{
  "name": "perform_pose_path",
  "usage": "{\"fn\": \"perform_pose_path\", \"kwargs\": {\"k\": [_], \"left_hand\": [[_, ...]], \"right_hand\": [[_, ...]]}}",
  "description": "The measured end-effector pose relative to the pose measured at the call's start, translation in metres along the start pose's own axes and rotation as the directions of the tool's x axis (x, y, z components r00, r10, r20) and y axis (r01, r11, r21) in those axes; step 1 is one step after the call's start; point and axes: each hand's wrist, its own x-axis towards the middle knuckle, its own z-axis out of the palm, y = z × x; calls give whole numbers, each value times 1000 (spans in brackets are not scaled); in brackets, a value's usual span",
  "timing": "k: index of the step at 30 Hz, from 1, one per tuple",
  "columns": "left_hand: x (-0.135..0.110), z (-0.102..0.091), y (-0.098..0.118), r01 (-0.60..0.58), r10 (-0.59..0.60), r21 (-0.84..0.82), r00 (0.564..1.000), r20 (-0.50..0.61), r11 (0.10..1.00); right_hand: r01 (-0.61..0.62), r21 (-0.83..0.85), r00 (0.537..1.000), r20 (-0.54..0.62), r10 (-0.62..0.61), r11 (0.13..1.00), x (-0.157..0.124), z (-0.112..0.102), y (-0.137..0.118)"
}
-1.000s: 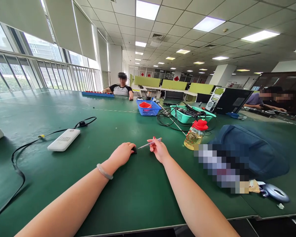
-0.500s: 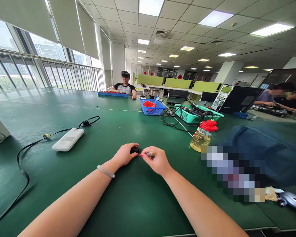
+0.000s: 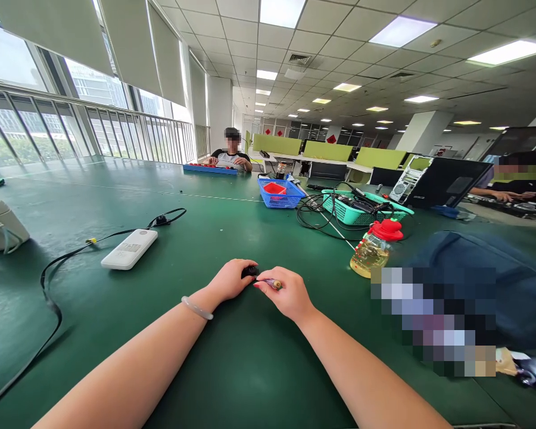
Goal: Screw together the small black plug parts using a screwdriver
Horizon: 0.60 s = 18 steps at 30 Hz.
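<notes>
Just beyond the middle of the green table, my left hand (image 3: 232, 280) curls around a small black object (image 3: 250, 271), steadying it on the tabletop. The exact kind of this object cannot be made out. My right hand (image 3: 289, 292) pinches a slim pen-like tool with a yellowish end (image 3: 274, 284) between thumb and fingers. Its other end points left, toward the black object. The tip is hidden by my fingers, so I cannot tell whether it touches. Both hands are close together, and a pale bangle (image 3: 197, 308) circles my left wrist.
A white power bank (image 3: 130, 249) and black cable (image 3: 60, 310) lie left. A red-lidded bottle (image 3: 370, 253), dark blue bag (image 3: 509, 286), blue basket (image 3: 280, 199) and green basket of cables (image 3: 339, 211) stand right and ahead. A person (image 3: 230, 155) sits at the far edge.
The view has turned slightly left, so things appear shifted right. My right hand's tool shows more of its yellowish end. The black object is more covered by my left fingers.
</notes>
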Motion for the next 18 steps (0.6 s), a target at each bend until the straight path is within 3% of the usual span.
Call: {"fn": "perform_pose_path", "kwargs": {"k": [5, 10, 18], "left_hand": [[-1, -1, 0, 3, -3, 3, 1000, -1, 1000], [-1, -1, 1, 15, -15, 3, 1000, 10, 1000], [0, 0, 0, 22, -22, 27, 1000, 6, 999]], "right_hand": [[94, -166, 992, 94, -79, 982, -1, 2, -6], [264, -347, 958, 200, -204, 900, -5, 6, -13], [399, -481, 917, 210, -339, 781, -6, 6, -13]]}}
